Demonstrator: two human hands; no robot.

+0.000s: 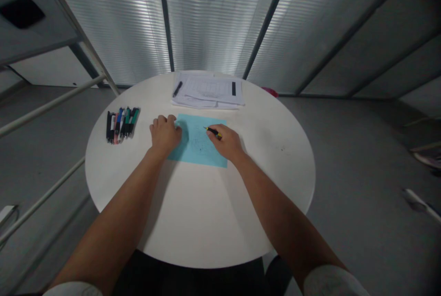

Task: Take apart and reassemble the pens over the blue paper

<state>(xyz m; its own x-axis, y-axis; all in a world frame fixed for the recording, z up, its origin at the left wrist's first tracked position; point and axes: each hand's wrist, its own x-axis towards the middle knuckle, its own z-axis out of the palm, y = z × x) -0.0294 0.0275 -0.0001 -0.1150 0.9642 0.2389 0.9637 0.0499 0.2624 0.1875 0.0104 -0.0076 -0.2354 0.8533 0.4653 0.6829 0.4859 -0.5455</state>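
Note:
A sheet of light blue paper [193, 156] lies on the round white table in front of me, with faint dark marks across its middle. My right hand [227, 142] rests on the sheet's right side. Its fingers pinch a black and yellow pen [213, 131], whose thin tip points left over the upper part of the paper; whether the tip touches cannot be made out. At the sheet's left edge lies my left hand [164, 136], palm down, fingers apart and slightly bent, the thumb over the paper.
Several pens [121, 125] lie side by side at the table's left. A stack of printed sheets [206, 90] with a dark pen [177, 89] on top lies at the back. Beyond the round table [203, 213] stands a ribbed glass partition [210, 20]; white rails [51, 105] run along the left.

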